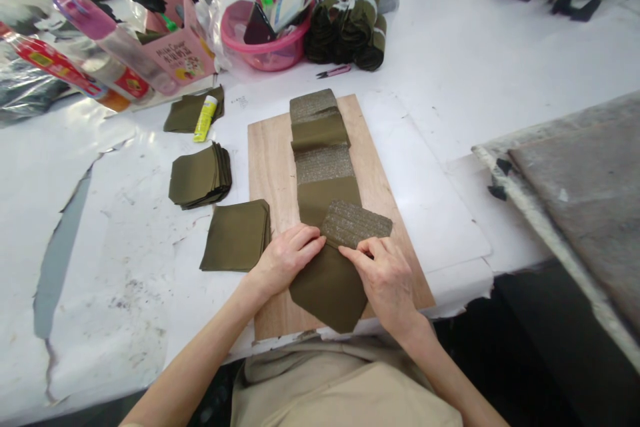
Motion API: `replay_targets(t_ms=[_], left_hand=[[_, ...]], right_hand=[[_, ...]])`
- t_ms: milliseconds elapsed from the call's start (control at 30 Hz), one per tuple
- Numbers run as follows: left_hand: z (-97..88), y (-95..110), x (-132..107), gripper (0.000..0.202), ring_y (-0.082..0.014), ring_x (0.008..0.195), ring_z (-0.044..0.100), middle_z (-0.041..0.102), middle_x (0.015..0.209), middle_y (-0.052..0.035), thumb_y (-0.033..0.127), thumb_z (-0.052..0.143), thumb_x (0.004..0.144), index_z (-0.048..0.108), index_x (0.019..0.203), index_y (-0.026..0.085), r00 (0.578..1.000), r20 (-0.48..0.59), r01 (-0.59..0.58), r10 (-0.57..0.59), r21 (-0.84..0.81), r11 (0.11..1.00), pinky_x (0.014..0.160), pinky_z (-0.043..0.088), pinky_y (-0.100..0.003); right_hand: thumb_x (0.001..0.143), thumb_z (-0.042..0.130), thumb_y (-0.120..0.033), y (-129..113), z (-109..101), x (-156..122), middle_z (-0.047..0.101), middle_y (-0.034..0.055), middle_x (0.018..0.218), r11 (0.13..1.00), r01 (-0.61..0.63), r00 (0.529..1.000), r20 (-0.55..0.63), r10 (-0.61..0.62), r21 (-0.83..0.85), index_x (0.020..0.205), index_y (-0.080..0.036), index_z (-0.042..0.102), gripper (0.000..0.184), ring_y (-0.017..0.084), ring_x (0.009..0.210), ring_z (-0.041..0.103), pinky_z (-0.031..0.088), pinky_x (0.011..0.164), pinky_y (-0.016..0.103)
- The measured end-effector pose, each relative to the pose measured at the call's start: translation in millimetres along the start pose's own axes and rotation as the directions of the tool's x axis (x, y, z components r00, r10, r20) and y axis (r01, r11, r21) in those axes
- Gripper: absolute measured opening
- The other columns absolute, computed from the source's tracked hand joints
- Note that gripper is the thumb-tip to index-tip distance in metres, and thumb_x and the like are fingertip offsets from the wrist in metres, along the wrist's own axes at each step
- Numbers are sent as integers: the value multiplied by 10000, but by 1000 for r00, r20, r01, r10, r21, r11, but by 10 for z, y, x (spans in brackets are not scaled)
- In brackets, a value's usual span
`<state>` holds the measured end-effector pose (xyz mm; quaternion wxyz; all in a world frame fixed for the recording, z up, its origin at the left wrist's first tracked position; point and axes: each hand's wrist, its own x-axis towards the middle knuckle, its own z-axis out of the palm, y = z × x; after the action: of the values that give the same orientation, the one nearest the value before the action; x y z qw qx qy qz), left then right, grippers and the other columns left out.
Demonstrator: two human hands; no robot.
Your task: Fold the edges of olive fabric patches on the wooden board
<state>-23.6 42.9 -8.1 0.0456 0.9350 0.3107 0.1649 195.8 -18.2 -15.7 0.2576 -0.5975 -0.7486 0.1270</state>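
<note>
From the head view I see smooth, pointed olive fabric [330, 293] meeting a ribbed, flecked strip [357, 221] on the grained wooden board [273, 170]. The left hand [287, 257] and right hand [389, 279], fingers curled nearly closed, grip the fabric beside the strip.

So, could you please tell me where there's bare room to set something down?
White paper lies bare right of the wooden board and, torn in places, left of the cloth stacks. It's crowded around the pink basin.

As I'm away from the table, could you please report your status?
Left hand, right hand at olive fabric piece's far edge. Textured piece just beyond; wooden board beneath. Fabric stack close beside left hand.
</note>
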Motion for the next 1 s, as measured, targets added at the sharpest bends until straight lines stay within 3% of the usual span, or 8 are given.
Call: replay_targets(t_ms=[500, 667, 767, 867, 933, 1000], left_hand=[[-92, 62, 96, 227, -192, 938, 583, 630, 1013, -115, 113, 413, 964, 627, 1042, 108, 998, 34, -61, 57, 121, 991, 803, 545, -322], [-61, 60, 32, 237, -209, 976, 580, 623, 1056, -124, 122, 412, 964, 612, 1091, 108, 997, 64, -48, 39, 141, 989, 845, 543, -353], [-40, 32, -61, 232, -233, 1032, 571, 618, 1087, -142, 132, 437, 957, 611, 1106, 99, 997, 74, 16, -25, 124, 992, 883, 540, -387], [-38, 55, -133, 236, -243, 1093, 559, 616, 1112, -138, 140, 449, 954, 621, 1115, 128, 991, 6, 133, -134, 118, 984, 925, 530, -411], [-37, 129, -145, 260, -245, 1125, 550, 616, 1126, -132, 135, 460, 949, 610, 1161, 145, 978, -78, 203, -195, 130, 970, 949, 518, -418], [-30, 241, -125, 311, -247, 1150, 538, 614, 1156, -128, 119, 468, 942, 576, 1233, 142, 976, -86, 212, -201, 153, 965, 974, 501, -408]], right_hand=[[936, 561, -230, -9, 23, -11, 605, 14, 863, 1000, -6, 1000, 22, 7, -23, 1054, -323, 718, 218, 157, 835, 480, 375, 749, 293], [920, 585, -205, -20, 5, -14, 599, 15, 878, 999, 0, 999, 35, 1, -38, 1071, -324, 712, 230, 160, 854, 475, 373, 760, 294], [920, 585, -210, -33, -18, -3, 598, 18, 871, 999, 9, 1000, 24, -9, -42, 1053, -318, 718, 217, 162, 836, 471, 373, 753, 298], [922, 581, -206, -36, -28, 6, 595, 20, 860, 999, 20, 1000, 11, -20, -43, 1044, -311, 719, 212, 163, 832, 468, 372, 749, 298], [924, 577, -197, -34, -29, 10, 595, 21, 859, 999, 25, 1000, 11, -25, -43, 1042, -307, 719, 215, 162, 832, 466, 370, 745, 296], [921, 583, -202, -32, -29, 14, 595, 21, 856, 999, 27, 1000, 12, -26, -46, 1035, -307, 720, 207, 162, 827, 464, 370, 740, 295]])
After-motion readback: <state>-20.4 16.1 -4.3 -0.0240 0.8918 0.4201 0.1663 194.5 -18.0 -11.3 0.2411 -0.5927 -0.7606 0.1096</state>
